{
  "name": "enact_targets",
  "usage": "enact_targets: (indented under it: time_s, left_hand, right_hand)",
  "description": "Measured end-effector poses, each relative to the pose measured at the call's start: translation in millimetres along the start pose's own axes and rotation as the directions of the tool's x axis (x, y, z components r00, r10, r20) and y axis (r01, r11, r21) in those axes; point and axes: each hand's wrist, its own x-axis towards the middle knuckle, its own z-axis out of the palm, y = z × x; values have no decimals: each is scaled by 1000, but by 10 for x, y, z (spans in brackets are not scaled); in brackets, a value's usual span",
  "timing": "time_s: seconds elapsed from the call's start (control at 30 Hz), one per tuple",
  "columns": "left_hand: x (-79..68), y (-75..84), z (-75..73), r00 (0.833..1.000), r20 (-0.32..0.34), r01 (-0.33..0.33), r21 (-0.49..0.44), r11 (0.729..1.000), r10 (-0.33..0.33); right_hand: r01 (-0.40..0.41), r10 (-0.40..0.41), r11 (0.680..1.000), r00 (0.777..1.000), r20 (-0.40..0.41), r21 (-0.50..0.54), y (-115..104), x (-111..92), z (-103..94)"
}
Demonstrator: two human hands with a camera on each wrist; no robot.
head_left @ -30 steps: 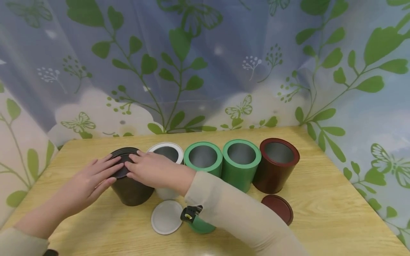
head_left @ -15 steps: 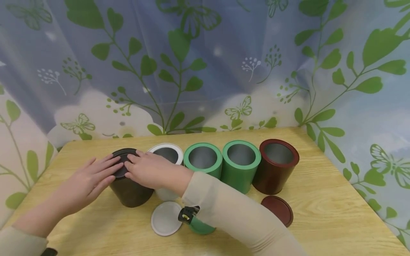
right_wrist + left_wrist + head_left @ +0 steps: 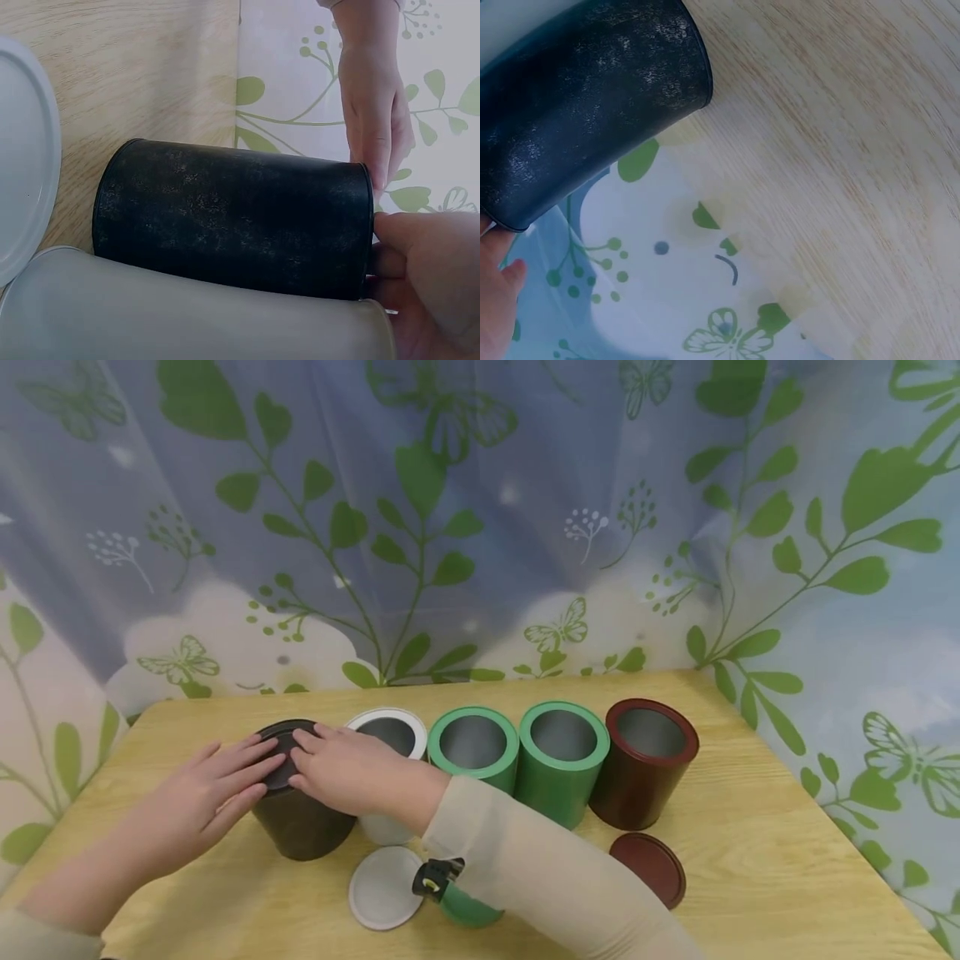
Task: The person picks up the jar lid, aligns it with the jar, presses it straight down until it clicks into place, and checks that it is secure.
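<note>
I see the left hand [image 3: 210, 797] and right hand [image 3: 352, 768] side by side, fingers extended rather than clamped, on the lid [image 3: 278, 777] of the black can [image 3: 303, 827], which stands upright on the worktop [image 3: 787, 835], beside the white can [image 3: 187, 315]. Pressing harder on 1 edge could tilt that lid; my hands slipping sideways could jostle the white can.

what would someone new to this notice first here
Probably the left hand and right hand resting on top of the black can at the left end of the row. Then the open ones to its right: a white can, two green cans and a dark red can. On the table in front, a white lid and a dark red lid lie flat.
</note>
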Motion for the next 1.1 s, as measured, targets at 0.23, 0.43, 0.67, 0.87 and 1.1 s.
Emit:
enact_targets:
  time_s: [0.23, 0.43, 0.67, 0.87, 1.1]
  left_hand:
    - [3, 16, -14, 998, -55, -26, 27, 999, 28]
    - [77, 84, -67, 999, -24, 26, 30, 999, -25]
    - [71, 112, -101, 971, 188, 157, -46, 987, -146]
    - [95, 97, -147, 945, 272, 214, -89, 973, -183]
    - [112, 111, -158, 943, 277, 216, -78, 973, -187]
  right_hand:
    - [16, -16, 1000, 999, -28, -13, 10, -26, 3]
    - [20, -21, 1000, 999, -40, -19, 7, -28, -6]
    - [0, 0, 1000, 1000, -24, -2, -30, -5, 21]
    - [-12, 12, 1000, 1000, -9, -12, -43, 6, 16]
    - [-23, 23, 1000, 1000, 7, 1, -54, 0, 5]
